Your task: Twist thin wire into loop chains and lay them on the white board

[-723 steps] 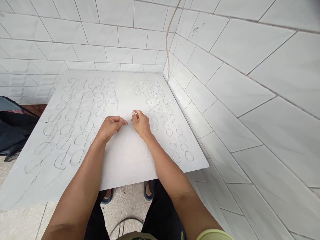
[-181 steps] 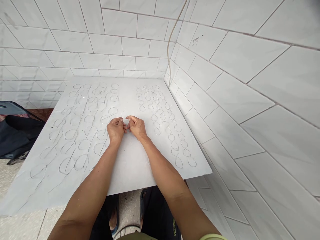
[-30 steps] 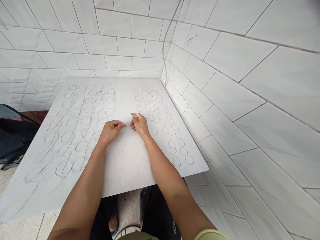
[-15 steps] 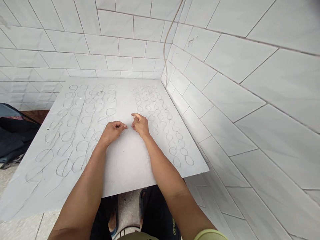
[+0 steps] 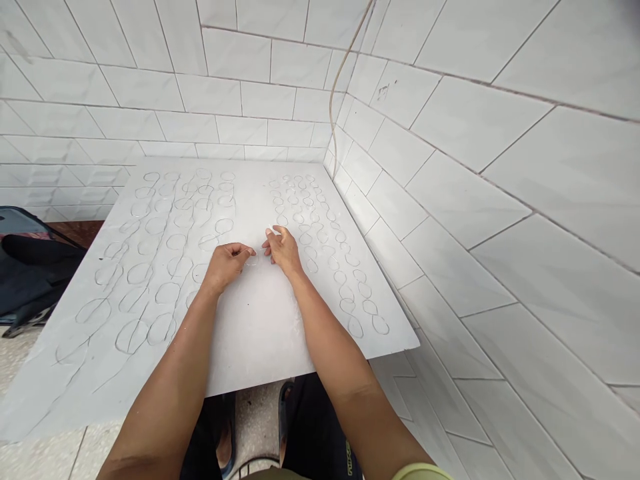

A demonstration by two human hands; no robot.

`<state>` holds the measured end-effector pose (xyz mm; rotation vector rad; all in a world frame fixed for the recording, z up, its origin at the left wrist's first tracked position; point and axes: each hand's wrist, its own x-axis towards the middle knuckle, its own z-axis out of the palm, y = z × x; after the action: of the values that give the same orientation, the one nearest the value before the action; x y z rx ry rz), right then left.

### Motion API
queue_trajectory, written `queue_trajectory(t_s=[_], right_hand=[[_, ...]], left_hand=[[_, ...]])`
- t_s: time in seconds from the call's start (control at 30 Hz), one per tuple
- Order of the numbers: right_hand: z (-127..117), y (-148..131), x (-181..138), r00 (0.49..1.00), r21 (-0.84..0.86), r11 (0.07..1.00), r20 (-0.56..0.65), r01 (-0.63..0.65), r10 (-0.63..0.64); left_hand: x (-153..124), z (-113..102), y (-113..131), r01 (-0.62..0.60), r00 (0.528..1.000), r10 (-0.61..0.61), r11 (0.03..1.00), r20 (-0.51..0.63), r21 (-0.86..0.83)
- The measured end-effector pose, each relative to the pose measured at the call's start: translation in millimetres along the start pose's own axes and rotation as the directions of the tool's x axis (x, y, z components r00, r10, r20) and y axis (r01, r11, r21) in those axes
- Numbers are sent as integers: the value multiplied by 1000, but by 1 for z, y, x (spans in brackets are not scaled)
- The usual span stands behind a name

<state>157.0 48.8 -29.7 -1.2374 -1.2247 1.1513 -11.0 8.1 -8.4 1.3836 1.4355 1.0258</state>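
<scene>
My left hand [image 5: 226, 268] is closed in a pinch over the middle of a white board [image 5: 250, 347], holding a thin, pale wire ring [image 5: 253, 259] that shows only faintly. Just to its right, the fingers of my right hand [image 5: 284, 251] are bent but apart, close to the ring, with nothing visible between them. Rows of larger, dark thin wire loops [image 5: 140, 274] lie on the board's left half, some linked by long strands. Smaller loops [image 5: 370, 307] run in chains down the right half.
White tiled walls [image 5: 465, 173] border the board at the back and right. A thin cable [image 5: 332, 100] hangs down the corner. A dark bag [image 5: 35, 273] sits beyond the left edge. My feet in sandals stand on the speckled floor [image 5: 255, 413] below the front edge.
The fingers of my right hand have spread and moved slightly, its thumb and index finger now further apart. My left hand keeps its pinch. The view has shifted a little.
</scene>
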Motion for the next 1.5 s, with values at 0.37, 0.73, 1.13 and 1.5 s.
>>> queue_trajectory(t_s=[0.37, 0.73, 1.13, 1.5], right_hand=[[17, 4, -5, 992, 219, 976, 121, 14, -42], [18, 5, -7, 989, -26, 994, 108, 102, -99], [15, -2, -13, 926, 49, 992, 356, 119, -128], [16, -2, -12, 885, 299, 950, 463, -95, -57]], left_hand=[[2, 15, -7, -33, 974, 27, 999, -224, -24], [3, 12, -4, -77, 941, 38, 992, -337, -104], [9, 1, -7, -31, 1000, 21, 813, -24, -582], [17, 12, -13, -155, 983, 46, 739, -180, -655]])
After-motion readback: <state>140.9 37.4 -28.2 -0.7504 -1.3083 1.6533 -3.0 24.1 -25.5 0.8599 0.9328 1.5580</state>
